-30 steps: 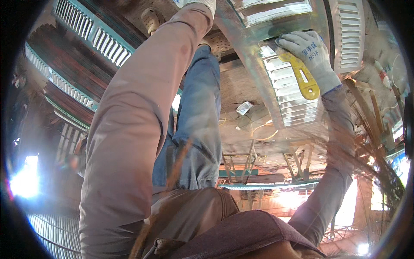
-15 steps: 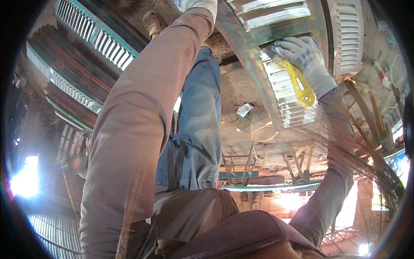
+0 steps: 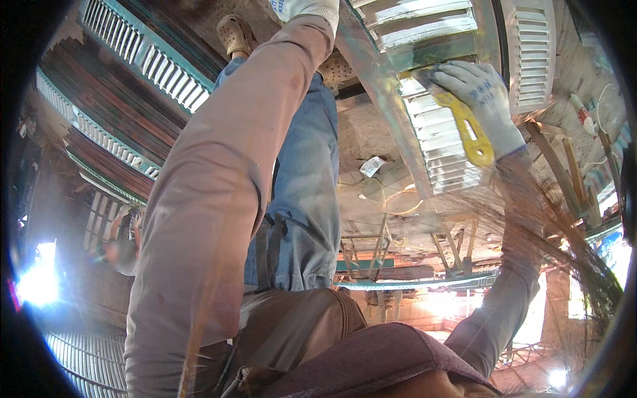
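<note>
Shifted slightly rightward, the right hand [image 3: 479,94] grips a yellow-handled scraper [image 3: 461,121] that, if tilted, could gouge louvre slats [image 3: 439,147]; left hand's [image 3: 309,8] grip unclear.

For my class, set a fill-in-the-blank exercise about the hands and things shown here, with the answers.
At a white-slatted panel, the right hand holds a scraper with a ____ handle.
That hand and the left hand both wear pale ____.
The left hand is cut off by the picture's ____ edge.
The trouser leg is coloured ____.

Missing words: yellow; gloves; top; blue.
</note>
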Demonstrator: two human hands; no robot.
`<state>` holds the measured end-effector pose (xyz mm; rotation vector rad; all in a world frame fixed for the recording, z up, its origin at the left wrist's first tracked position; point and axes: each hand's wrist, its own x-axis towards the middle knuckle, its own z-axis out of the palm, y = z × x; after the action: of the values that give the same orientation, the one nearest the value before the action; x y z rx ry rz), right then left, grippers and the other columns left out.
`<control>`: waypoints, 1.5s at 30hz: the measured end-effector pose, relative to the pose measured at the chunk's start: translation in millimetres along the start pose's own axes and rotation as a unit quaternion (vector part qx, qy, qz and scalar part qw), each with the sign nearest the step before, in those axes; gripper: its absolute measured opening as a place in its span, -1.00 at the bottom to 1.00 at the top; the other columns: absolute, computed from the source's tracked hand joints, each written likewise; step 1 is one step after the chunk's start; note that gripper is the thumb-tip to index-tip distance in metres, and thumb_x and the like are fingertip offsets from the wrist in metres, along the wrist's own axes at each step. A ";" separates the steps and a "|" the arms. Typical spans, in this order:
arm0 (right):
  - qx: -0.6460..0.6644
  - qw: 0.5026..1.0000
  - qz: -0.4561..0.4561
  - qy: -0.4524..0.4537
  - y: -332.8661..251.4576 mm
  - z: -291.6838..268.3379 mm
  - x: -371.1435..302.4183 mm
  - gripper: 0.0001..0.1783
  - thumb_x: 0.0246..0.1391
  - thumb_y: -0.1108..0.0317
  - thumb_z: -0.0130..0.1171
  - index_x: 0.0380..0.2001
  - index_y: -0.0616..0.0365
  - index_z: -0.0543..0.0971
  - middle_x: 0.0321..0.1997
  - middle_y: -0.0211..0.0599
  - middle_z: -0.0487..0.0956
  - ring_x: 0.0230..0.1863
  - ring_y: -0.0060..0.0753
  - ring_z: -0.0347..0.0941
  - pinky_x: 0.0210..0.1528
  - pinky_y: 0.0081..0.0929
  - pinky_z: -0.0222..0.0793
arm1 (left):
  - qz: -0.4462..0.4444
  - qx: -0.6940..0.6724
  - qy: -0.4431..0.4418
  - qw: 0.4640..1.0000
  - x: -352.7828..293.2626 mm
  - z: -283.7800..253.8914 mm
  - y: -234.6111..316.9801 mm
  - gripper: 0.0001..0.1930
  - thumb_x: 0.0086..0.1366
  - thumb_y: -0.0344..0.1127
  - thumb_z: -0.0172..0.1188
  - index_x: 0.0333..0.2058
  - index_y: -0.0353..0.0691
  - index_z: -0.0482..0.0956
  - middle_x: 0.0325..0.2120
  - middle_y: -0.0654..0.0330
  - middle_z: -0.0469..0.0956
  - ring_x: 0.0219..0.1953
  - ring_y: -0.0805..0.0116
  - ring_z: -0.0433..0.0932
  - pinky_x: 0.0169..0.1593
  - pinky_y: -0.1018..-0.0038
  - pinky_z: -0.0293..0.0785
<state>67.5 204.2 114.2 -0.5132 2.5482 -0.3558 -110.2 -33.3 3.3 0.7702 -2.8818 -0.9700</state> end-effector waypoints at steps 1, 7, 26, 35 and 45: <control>-0.011 1.000 -0.020 0.002 -3.6 4.7 5.5 -0.66 0.08 0.24 0.03 -0.05 -0.24 0.55 0.04 -0.63 0.53 0.12 -0.56 0.39 0.13 -0.45 0.22 | -0.003 -0.002 -0.004 1.000 0.6 1.0 -1.3 -0.37 0.45 -0.01 -0.34 0.04 -0.58 0.36 0.05 -0.37 0.35 0.17 -0.17 0.30 0.27 0.28 0.18; 0.036 0.994 -0.047 -0.096 -3.6 13.7 -7.7 -0.62 0.06 0.31 0.01 -0.02 -0.18 0.53 -0.01 -0.45 0.54 0.08 -0.39 0.42 0.11 -0.41 0.27 | 0.015 0.012 0.023 1.000 0.0 2.6 -2.2 -0.38 0.45 -0.01 -0.34 0.03 -0.59 0.36 0.03 -0.38 0.37 0.15 -0.17 0.31 0.25 0.27 0.20; 0.638 0.309 0.537 0.458 -254.8 50.4 31.5 -0.75 0.13 0.55 0.09 -0.09 0.29 0.56 -0.07 -0.23 0.58 -0.10 -0.36 0.52 -0.11 -0.46 0.50 | -0.168 -0.298 -0.095 0.935 -6.4 2.7 -5.7 -0.50 0.49 -0.08 -0.33 0.25 -0.25 0.18 0.24 0.07 0.26 0.25 0.28 0.28 0.28 0.55 0.14; 0.068 0.781 0.495 0.374 -241.7 81.8 65.2 -0.65 -0.03 0.43 0.24 -0.10 -0.04 0.62 -0.07 -0.33 0.59 -0.06 -0.26 0.52 -0.04 -0.40 0.44 | 0.052 0.058 -0.207 0.975 10.4 -21.3 -34.9 -0.62 0.44 -0.29 -0.12 0.16 -0.24 0.40 0.21 -0.06 0.28 0.28 0.24 0.22 0.25 0.45 0.26; 0.137 0.778 0.550 0.273 -308.4 113.6 121.6 -0.61 -0.09 0.37 0.12 -0.11 -0.16 0.59 -0.01 -0.48 0.54 0.07 -0.31 0.45 0.04 -0.39 0.42 | -0.014 0.041 -0.537 0.842 240.1 -97.9 -91.6 -0.61 0.44 0.00 -0.15 0.04 -0.14 0.38 -0.16 0.12 0.57 -0.26 0.34 0.58 -0.22 0.49 0.45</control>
<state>119.7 -139.9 72.8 1.3469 2.7124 -0.4336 -264.8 -260.6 -5.0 0.2629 -3.8221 -1.7286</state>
